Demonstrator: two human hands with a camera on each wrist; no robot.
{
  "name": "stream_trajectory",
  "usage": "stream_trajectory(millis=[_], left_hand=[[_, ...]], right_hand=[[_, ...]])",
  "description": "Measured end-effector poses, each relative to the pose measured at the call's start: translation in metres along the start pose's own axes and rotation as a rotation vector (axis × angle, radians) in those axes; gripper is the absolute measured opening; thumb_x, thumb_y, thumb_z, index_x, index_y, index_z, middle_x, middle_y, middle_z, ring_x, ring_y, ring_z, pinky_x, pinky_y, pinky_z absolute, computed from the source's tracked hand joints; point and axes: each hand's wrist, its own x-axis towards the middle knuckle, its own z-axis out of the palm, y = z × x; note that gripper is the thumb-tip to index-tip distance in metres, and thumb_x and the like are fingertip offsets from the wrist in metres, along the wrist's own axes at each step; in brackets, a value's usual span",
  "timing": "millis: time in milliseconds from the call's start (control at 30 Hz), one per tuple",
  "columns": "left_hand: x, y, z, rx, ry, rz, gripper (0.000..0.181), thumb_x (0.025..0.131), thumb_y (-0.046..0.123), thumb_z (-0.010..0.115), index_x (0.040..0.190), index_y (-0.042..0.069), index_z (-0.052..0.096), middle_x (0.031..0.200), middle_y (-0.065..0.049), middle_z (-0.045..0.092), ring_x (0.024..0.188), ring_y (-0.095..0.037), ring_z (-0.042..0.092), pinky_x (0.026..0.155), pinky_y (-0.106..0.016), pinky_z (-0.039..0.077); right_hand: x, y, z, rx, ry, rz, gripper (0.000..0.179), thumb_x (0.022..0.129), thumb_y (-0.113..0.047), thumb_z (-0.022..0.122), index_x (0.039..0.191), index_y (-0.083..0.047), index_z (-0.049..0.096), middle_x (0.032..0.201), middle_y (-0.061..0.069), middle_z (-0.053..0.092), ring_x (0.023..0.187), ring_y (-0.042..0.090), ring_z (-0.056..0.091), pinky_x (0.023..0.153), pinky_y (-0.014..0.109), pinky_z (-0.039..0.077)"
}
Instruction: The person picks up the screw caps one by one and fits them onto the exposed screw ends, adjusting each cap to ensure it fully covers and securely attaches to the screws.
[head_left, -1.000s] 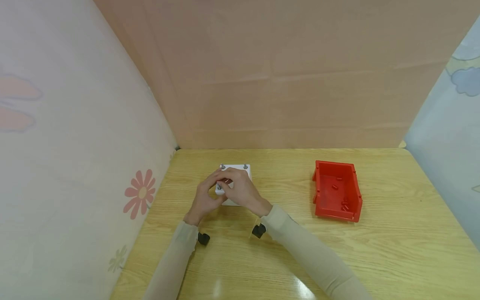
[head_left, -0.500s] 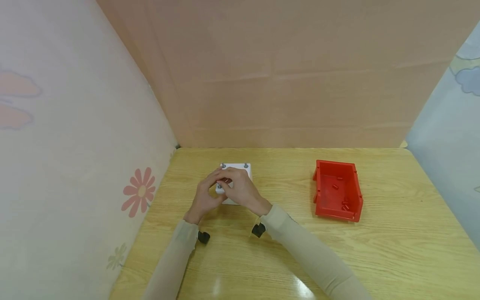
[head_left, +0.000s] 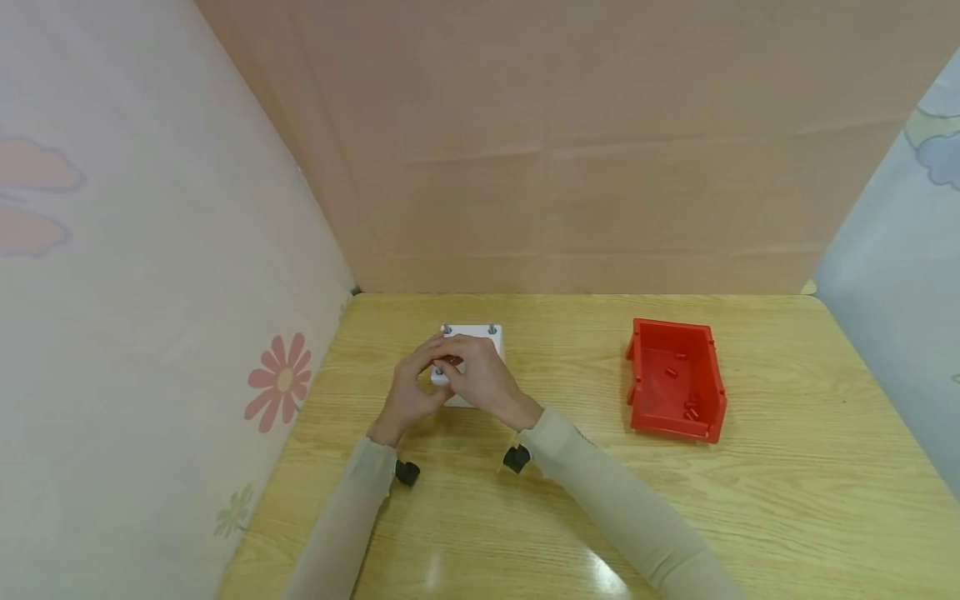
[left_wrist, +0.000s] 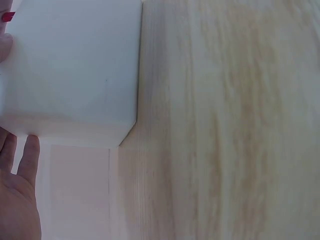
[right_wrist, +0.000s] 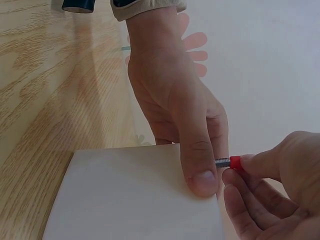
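Note:
In the head view a white box (head_left: 480, 331) sits on the table with metal threaded studs (head_left: 492, 330) standing at its corners. My left hand (head_left: 407, 402) grips the box at its near left side, its thumb lying on the white face in the right wrist view. Between the thumb and fingers of my right hand (right_wrist: 280, 185) is a small red cap (right_wrist: 235, 162). The cap meets the end of a threaded stud (right_wrist: 222, 163) beside the left thumb. From the left wrist, mostly the white side of the box (left_wrist: 75, 65) shows, with some fingertips at the edge.
To the right on the wooden table (head_left: 555, 500) stands a red bin (head_left: 667, 427) with several small red caps (head_left: 691, 410) inside. A flower-printed wall sheet (head_left: 150, 333) runs along the left side, and a brownish sheet (head_left: 540, 167) closes off the back.

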Motion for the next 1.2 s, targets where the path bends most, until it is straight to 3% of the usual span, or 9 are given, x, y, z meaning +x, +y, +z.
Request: stream_trajectory(millis=[167, 500, 1200], left_hand=[[-0.0007, -0.0023, 0.0011, -0.009, 0.01, 0.009, 0.056, 0.079, -0.018, 0.082, 0.132, -0.008, 0.067, 0.145, -0.029, 0.062, 0.15, -0.053, 0.043, 0.119, -0.029, 0.048], [-0.0026, -0.0053, -0.0017, -0.013, -0.009, -0.002, 0.058, 0.084, -0.007, 0.085, 0.138, 0.004, 0.068, 0.151, -0.017, 0.062, 0.154, -0.042, 0.043, 0.117, -0.032, 0.05], [-0.0035, -0.0046, -0.0021, -0.012, -0.009, -0.015, 0.056, 0.085, -0.007, 0.083, 0.138, 0.004, 0.069, 0.154, -0.016, 0.06, 0.155, -0.041, 0.043, 0.119, -0.032, 0.049]], right_hand=[[0.0003, 0.0008, 0.0011, -0.011, -0.006, -0.003, 0.019, 0.099, 0.003, 0.073, 0.115, -0.001, 0.081, 0.118, 0.014, 0.079, 0.096, 0.02, 0.078, 0.081, 0.023, 0.064], [-0.0013, 0.0021, 0.0026, -0.028, -0.008, -0.001, 0.019, 0.099, 0.002, 0.073, 0.116, -0.002, 0.081, 0.119, 0.012, 0.079, 0.097, 0.018, 0.078, 0.081, 0.021, 0.064], [-0.0018, 0.0008, 0.0035, -0.055, -0.016, 0.004, 0.016, 0.099, 0.003, 0.072, 0.112, 0.0, 0.081, 0.117, 0.014, 0.079, 0.1, 0.022, 0.079, 0.083, 0.024, 0.065]])
